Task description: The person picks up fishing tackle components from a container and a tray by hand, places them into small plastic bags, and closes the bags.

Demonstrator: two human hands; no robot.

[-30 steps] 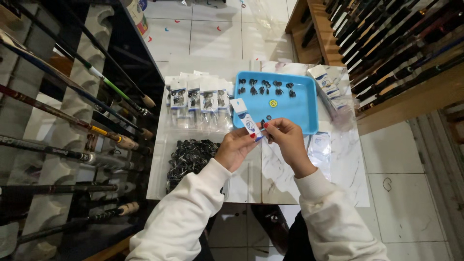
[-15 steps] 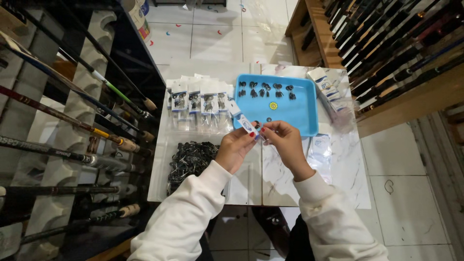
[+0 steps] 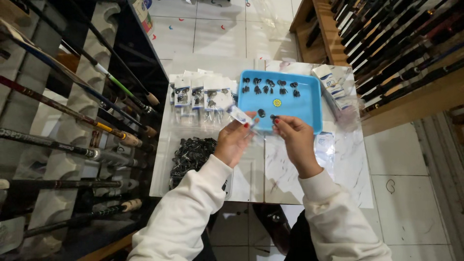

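Hands are meeting in front of me over the near edge of the blue tray (image 3: 299,104), both forearms in white sleeves angling up from the bottom of the view and converging. I am seeing the left hand (image 3: 233,142) pinching a small clear packet with a white and blue header card (image 3: 240,116) between thumb and forefinger, the packet tilting up and to the left above the fingers. The right hand (image 3: 296,137) is curling with its fingertips pinched together at the tray's near rim; something small and dark is sitting at those fingertips, but I cannot tell whether it is being gripped or only touched. The tray is lying on the marble-patterned tabletop (image 3: 338,174), with a row of small black pieces (image 3: 269,86) along its far side. Left of it, filled packets (image 3: 200,96) are overlapping in a row, and a heap of black clips (image 3: 191,154) is lying nearer to me.
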